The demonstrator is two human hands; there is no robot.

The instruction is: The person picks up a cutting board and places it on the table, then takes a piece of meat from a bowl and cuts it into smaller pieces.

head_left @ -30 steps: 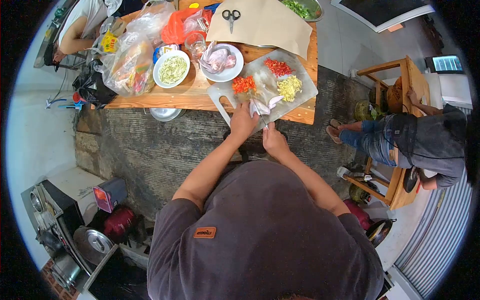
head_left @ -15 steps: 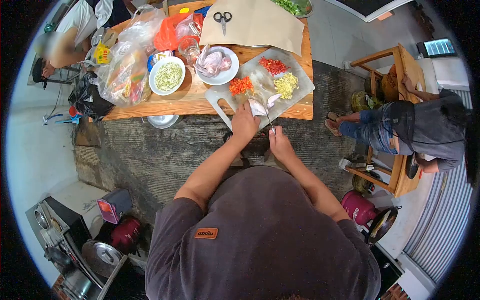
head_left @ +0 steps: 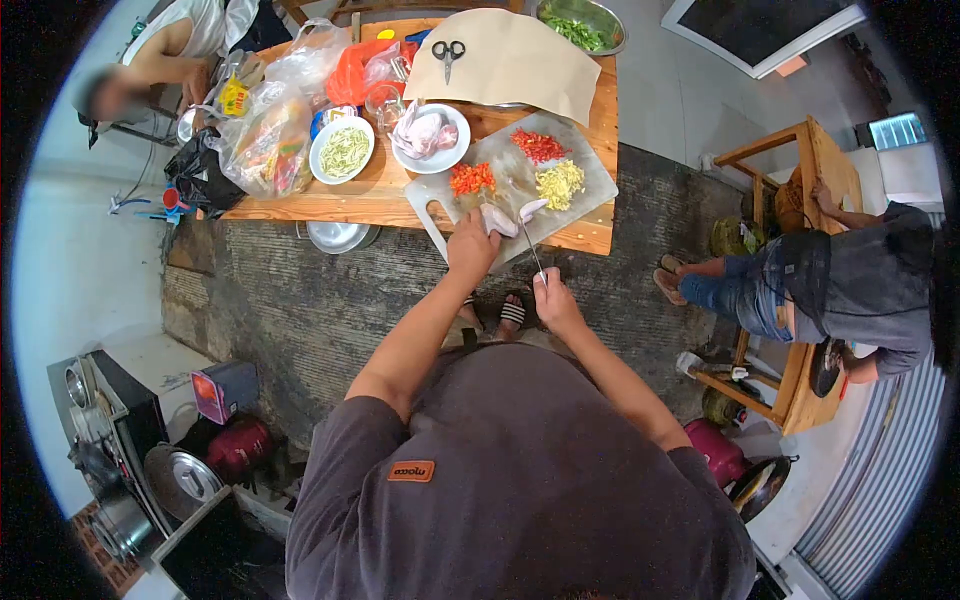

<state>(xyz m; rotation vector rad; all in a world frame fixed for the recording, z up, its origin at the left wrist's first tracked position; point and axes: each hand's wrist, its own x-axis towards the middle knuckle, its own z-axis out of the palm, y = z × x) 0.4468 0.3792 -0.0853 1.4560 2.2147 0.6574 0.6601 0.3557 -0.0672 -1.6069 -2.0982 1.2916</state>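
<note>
My left hand has its fingers closed on a pale pink piece of raw chicken at the near edge of the grey cutting board. My right hand grips a knife by its handle, just off the board's edge. The blade points away from me, its tip by a smaller, narrow chicken part. Around them on the board lie chopped orange-red pieces, chopped red pieces and chopped pale yellow pieces.
Behind the board stand a white bowl of raw chicken and a bowl of pale green shreds. Scissors rest on brown paper. Plastic bags crowd the left. One person stands right, another far left.
My right hand has drawn back slightly, and more of the knife blade shows. The view has shifted a little. My left hand stays on the chicken piece.
</note>
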